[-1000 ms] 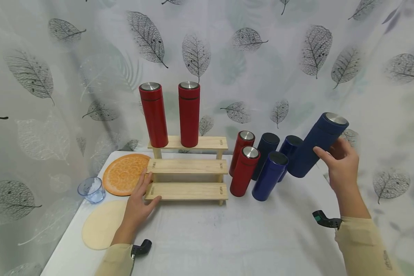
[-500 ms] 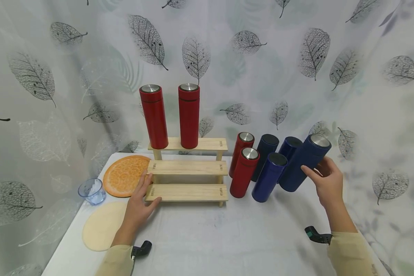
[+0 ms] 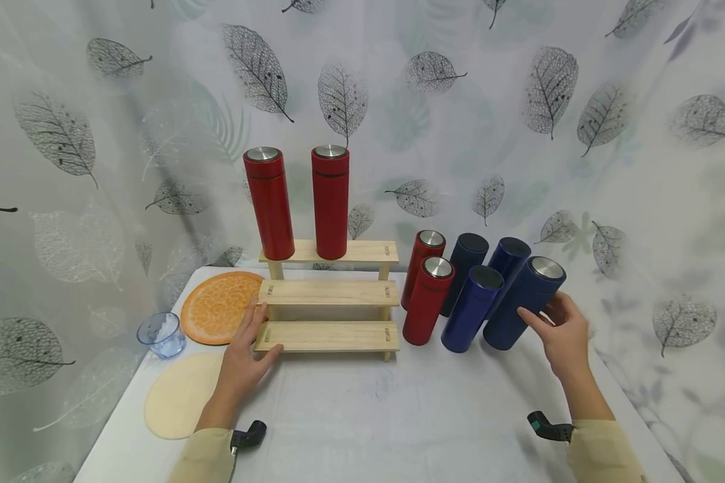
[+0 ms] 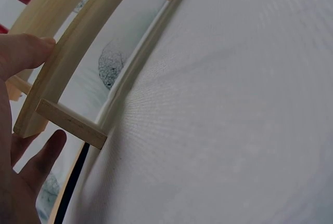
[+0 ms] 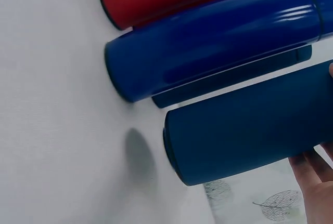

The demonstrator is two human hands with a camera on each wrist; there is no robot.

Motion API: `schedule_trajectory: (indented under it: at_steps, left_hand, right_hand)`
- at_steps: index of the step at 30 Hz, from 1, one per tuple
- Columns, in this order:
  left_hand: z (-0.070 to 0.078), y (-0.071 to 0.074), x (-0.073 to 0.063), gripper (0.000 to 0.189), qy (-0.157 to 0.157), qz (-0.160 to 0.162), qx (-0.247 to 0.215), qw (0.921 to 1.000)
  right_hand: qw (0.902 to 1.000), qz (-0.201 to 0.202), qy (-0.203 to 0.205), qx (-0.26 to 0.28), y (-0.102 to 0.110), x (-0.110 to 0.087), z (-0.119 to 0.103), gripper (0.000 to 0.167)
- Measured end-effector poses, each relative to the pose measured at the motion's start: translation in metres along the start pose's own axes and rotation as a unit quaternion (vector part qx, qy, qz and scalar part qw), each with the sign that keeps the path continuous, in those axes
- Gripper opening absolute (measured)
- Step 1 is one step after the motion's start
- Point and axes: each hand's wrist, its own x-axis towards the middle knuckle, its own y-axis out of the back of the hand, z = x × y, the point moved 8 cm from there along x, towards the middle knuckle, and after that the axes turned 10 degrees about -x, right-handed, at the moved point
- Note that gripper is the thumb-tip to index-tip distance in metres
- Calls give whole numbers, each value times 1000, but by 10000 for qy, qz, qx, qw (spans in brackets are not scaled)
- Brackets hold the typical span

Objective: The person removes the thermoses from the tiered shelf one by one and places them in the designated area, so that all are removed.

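Note:
My right hand (image 3: 565, 335) grips a dark blue thermos flask (image 3: 522, 305) with a silver lid. It leans slightly, at the right end of a group of flasks. In the right wrist view the flask's base (image 5: 179, 148) hangs close over the white cloth, a shadow beside it. Next to it stands a shiny blue flask (image 3: 472, 308), with further blue ones behind. My left hand (image 3: 242, 362) holds the left end of a three-step wooden rack (image 3: 326, 335). The left wrist view shows its thumb (image 4: 31, 52) on the lowest board and fingers around the end.
Two red flasks (image 3: 331, 201) stand on the rack's top step. A pair of shorter red flasks (image 3: 425, 302) sits right of the rack. On the left are an orange-patterned round mat (image 3: 217, 308), a cream disc (image 3: 181, 396) and a blue glass (image 3: 162, 334). A leaf-print curtain hangs behind.
My right hand has brought the dark blue flask down and left, nearer the other flasks and more upright. The left hand has stayed on the rack.

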Motion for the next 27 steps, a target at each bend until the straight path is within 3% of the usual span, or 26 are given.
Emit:
schedule_trajectory:
  at_steps: [15, 27]
  left_hand:
    - [1, -1, 0, 98, -22, -9, -2, 10000]
    - [1, -1, 1, 99, -77, 14, 2, 10000]
  right_hand:
    - [10000, -40, -22, 54, -13, -12, 20, 68]
    - [9963, -248, 75, -825, -13, -12, 25, 75]
